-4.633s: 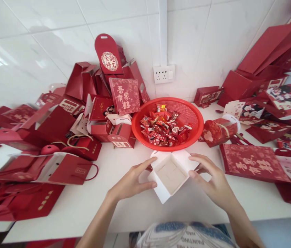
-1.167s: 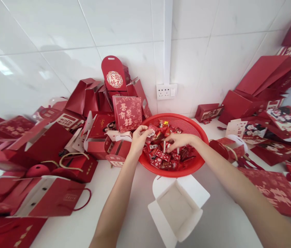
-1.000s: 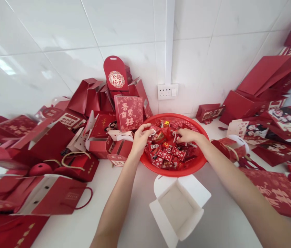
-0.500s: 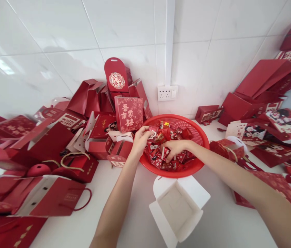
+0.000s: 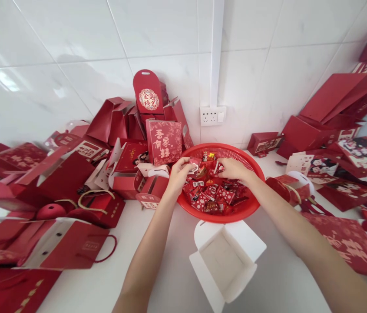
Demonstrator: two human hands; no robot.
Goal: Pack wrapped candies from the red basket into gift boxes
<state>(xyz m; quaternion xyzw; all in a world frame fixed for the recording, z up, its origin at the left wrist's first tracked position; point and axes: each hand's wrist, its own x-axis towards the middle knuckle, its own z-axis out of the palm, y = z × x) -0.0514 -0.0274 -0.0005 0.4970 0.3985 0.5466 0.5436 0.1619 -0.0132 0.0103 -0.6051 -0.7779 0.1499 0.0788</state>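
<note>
A red plastic basket (image 5: 257, 191) holds many red-wrapped candies (image 5: 217, 198). My left hand (image 5: 179, 174) is at the basket's left side, its fingers closed on a red candy packet (image 5: 193, 167) with a white print. Over the back right of the candies, my right hand (image 5: 232, 168) pinches a small red-and-white wrapped candy (image 5: 217, 168). In front of the basket, nearer to me, stands an open white box (image 5: 222, 261) with its flaps spread; its bare bottom shows.
Red gift boxes and bags (image 5: 69, 182) crowd the left side. An upright red card box (image 5: 164, 141) stands just left of the basket. More red boxes (image 5: 320, 134) are piled at the right. A socket (image 5: 212, 116) is on the tiled wall behind.
My right hand has moved from the middle of the candies to the back right of the basket and now pinches a candy. My left hand has stayed nearly in place with its packet.
</note>
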